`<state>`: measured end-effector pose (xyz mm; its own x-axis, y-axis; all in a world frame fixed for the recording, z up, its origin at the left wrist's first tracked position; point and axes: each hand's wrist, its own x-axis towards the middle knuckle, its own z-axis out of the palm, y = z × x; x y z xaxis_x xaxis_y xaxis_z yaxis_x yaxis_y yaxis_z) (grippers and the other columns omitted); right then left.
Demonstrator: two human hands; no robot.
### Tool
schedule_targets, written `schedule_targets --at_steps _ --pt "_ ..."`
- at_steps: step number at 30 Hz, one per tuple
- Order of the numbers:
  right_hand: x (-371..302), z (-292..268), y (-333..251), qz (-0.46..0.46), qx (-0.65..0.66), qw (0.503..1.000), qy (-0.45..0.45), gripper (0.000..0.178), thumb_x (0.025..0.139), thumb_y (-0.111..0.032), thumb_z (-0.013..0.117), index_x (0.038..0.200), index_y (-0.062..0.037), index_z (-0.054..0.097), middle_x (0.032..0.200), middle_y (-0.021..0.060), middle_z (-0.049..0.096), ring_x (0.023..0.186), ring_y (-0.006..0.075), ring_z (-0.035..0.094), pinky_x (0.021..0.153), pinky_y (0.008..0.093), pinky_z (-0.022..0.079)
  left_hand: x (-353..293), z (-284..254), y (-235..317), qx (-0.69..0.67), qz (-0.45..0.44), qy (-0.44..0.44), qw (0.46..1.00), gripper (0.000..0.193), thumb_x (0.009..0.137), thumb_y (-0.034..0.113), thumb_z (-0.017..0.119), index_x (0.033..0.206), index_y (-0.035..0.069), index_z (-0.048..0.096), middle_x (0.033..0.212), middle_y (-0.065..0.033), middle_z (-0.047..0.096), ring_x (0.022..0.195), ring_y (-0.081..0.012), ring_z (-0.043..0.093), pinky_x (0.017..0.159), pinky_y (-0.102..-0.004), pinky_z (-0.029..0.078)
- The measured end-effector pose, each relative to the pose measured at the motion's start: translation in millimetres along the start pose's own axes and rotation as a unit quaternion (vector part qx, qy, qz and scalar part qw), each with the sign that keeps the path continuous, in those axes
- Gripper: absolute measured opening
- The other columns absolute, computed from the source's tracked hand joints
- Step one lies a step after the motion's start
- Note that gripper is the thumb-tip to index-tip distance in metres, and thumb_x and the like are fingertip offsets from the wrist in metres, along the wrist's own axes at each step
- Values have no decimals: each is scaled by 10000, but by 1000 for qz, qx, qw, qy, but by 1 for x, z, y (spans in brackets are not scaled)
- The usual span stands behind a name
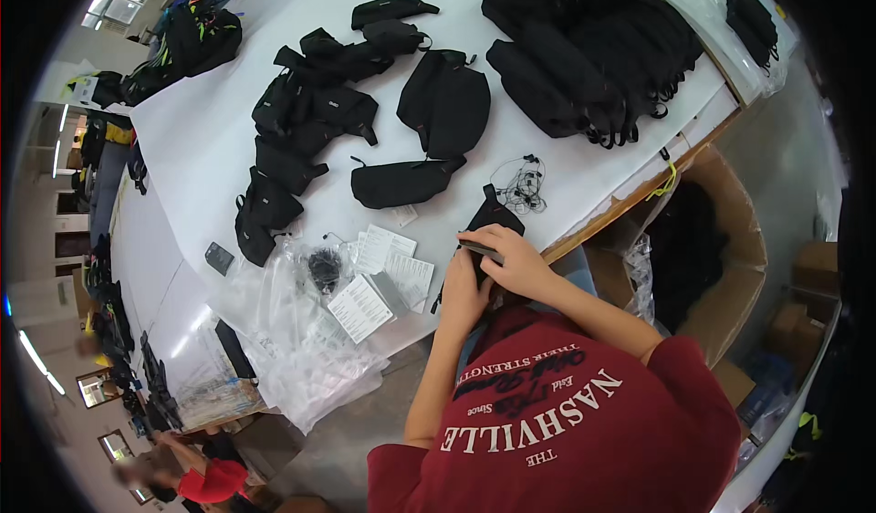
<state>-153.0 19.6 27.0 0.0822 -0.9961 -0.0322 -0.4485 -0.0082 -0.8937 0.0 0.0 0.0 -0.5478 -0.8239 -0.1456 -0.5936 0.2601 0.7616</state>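
Observation:
At the table's near edge lies a black pouch-like bag (495, 214), partly covered by my hands. My right hand (516, 259) is closed on a small dark flat card (481, 250) held above the bag. Close beside it, my left hand (464, 285) has its fingers bent against the bag's near part. Its fingertips are partly hidden, and it comes close to the card. Beyond the bag is a tangle of thin black cords (523, 189). To the left sits a stack of white printed cards (361, 308), with loose printed sheets (408, 276) next to it.
Several black bags (315, 107) are scattered over the white table (210, 148). A large black bag pile (593, 66) lies at the far right. Clear plastic bags (292, 330) hang over the near edge. An open cardboard box (730, 266) stands right; another person (205, 476) is lower left.

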Motion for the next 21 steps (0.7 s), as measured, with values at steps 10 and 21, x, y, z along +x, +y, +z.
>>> schedule_targets --at_steps 10,21 --pt "-10 -111 46 129 169 945 249 238 793 -123 697 973 -24 577 802 43 647 738 146 605 708 250 465 -1 -31 -1 -154 -91 96 979 516 779 63 672 1249 25 464 1091 -232 595 1034 -350 586 897 -372 445" --pt "-8 -74 66 249 763 568 183 340 899 -421 544 957 -92 605 757 25 569 674 178 513 644 282 425 -1 -35 58 -142 9 -125 982 260 800 167 686 954 -26 606 838 -164 635 752 -257 615 707 -320 470"
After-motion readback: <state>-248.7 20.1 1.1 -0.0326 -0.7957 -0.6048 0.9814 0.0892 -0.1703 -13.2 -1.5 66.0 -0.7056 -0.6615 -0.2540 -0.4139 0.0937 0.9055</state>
